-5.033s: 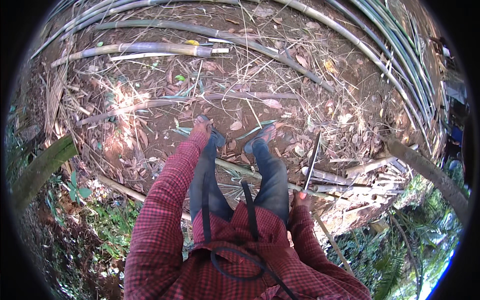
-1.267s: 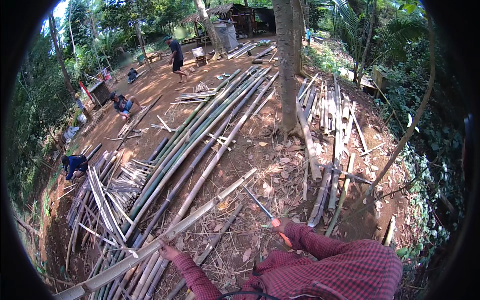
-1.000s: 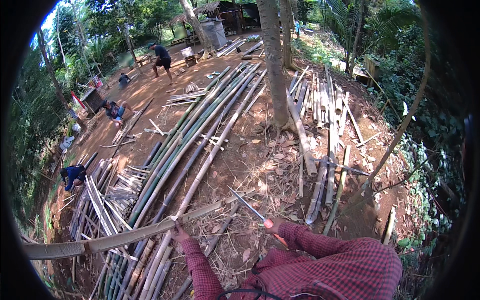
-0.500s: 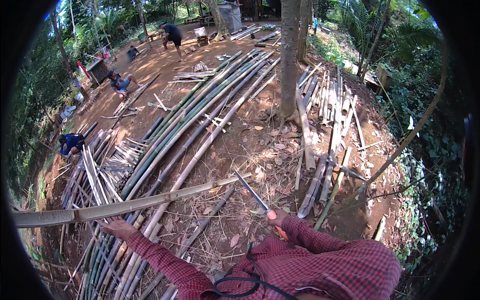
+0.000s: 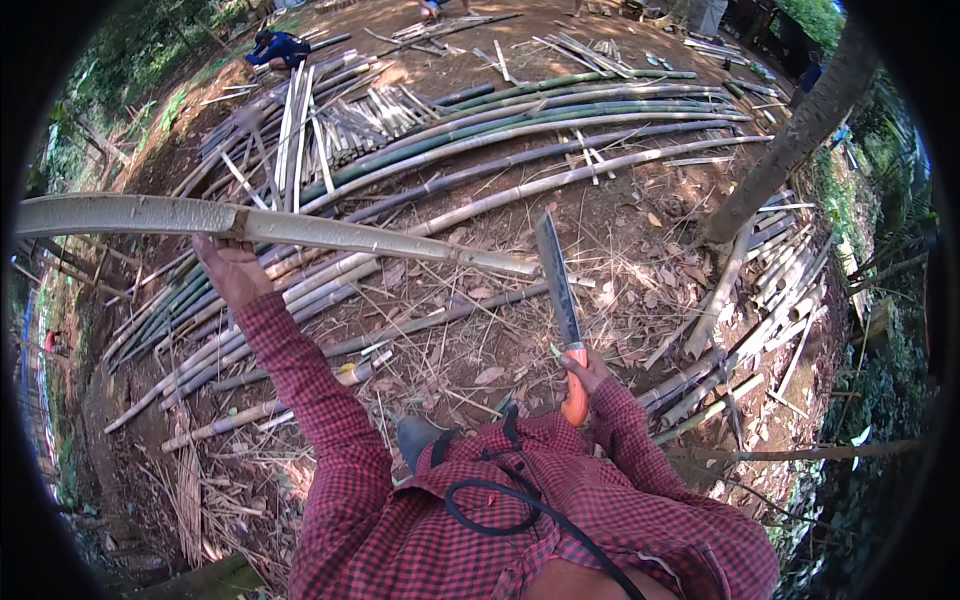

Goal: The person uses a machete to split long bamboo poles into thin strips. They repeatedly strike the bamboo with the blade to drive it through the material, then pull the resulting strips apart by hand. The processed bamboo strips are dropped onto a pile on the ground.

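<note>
A long split bamboo length [image 5: 340, 234] runs level across the left half of the view, its pale inner side showing and a node near its middle. My left hand [image 5: 236, 272] supports it from the near side; the fingers pass behind it and are partly hidden. In my right hand [image 5: 590, 371] is a machete [image 5: 560, 285], gripped by its orange handle. The dark blade points up and away from me, its tip close to the bamboo's right end; whether they touch I cannot tell.
Long bamboo poles [image 5: 520, 197] lie across the ground beyond my hands, with a pile of split pieces [image 5: 375, 122] at the far left. Cut bamboo [image 5: 790, 262] is stacked to the right by a tree trunk [image 5: 780, 140]. A person in blue [image 5: 280, 47] crouches at the far left.
My view has swung down and left. The split bamboo's right end now slopes downward instead of upward. The machete blade has turned more upright, its flat side showing more.
</note>
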Tool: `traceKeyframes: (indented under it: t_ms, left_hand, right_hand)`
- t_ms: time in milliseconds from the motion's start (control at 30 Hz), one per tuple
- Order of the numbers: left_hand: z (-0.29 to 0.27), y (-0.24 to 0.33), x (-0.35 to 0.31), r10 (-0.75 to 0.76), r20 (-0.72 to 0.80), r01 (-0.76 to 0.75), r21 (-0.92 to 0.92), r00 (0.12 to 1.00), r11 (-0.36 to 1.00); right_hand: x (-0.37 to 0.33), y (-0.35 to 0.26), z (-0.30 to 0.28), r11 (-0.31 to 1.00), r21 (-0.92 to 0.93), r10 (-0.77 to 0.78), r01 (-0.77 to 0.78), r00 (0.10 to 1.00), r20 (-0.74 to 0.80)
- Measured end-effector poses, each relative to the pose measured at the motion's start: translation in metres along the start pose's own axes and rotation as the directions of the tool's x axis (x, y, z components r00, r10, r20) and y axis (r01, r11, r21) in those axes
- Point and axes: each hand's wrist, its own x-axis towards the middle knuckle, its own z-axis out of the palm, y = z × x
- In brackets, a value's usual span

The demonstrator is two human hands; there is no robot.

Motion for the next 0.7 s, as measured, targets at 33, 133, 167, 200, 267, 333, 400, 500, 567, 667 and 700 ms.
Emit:
traceKeyframes:
  t_ms: [33, 133, 167, 200, 267, 333, 400, 500, 567, 667, 700]
  left_hand:
    - [-0.012, 0.016, 0.008, -0.013, 0.032, 0.012, 0.046, 0.999, 0.999]
    - [-0.051, 0.011, 0.016, 0.108, -0.122, -0.089, 0.153, 0.987, 0.984]
    - [-0.067, 0.008, 0.020, 0.079, -0.122, -0.061, 0.145, 0.989, 0.987]
    - [-0.083, 0.009, 0.026, 0.049, -0.120, -0.032, 0.137, 0.992, 0.990]
    - [-0.114, 0.013, 0.037, -0.059, -0.086, 0.077, 0.214, 0.995, 0.974]
    - [-0.142, 0.013, 0.042, -0.146, -0.037, 0.151, 0.246, 0.989, 0.958]
    - [-0.160, 0.013, 0.051, -0.184, 0.048, 0.168, 0.240, 0.982, 0.956]
    - [-0.174, 0.011, 0.057, -0.278, 0.156, 0.246, 0.198, 0.948, 0.949]
    - [-0.188, 0.008, 0.056, -0.281, 0.175, 0.243, 0.209, 0.944, 0.947]
    - [-0.198, 0.011, 0.056, -0.291, 0.222, 0.243, 0.217, 0.931, 0.945]
    - [-0.202, 0.011, 0.058, -0.259, 0.230, 0.200, 0.253, 0.938, 0.947]
  right_hand:
    - [0.010, 0.003, 0.003, 0.992, -0.124, 0.025, -0.022, 0.999, 0.023]
    - [0.023, 0.005, 0.046, 0.972, -0.227, -0.092, 0.063, 0.988, -0.123]
    - [0.024, 0.008, 0.061, 0.971, -0.232, -0.094, 0.064, 0.988, -0.120]
    - [0.024, 0.011, 0.078, 0.969, -0.237, -0.095, 0.065, 0.988, -0.118]
    - [0.016, -0.007, 0.111, 0.975, -0.082, 0.206, -0.208, 0.978, -0.031]
    - [0.030, 0.005, 0.145, 0.946, 0.075, 0.318, -0.315, 0.947, -0.041]
    - [0.059, 0.033, 0.155, 0.857, 0.295, 0.402, -0.422, 0.906, 0.130]
    - [0.089, 0.066, 0.171, 0.737, 0.497, 0.376, -0.458, 0.889, 0.262]
    - [0.075, 0.054, 0.205, 0.820, 0.420, 0.389, -0.388, 0.917, 0.088]
    - [0.034, 0.014, 0.261, 0.904, 0.251, 0.351, -0.347, 0.936, 0.029]
    - [0.019, 0.004, 0.277, 0.936, 0.168, 0.301, -0.310, 0.950, 0.078]
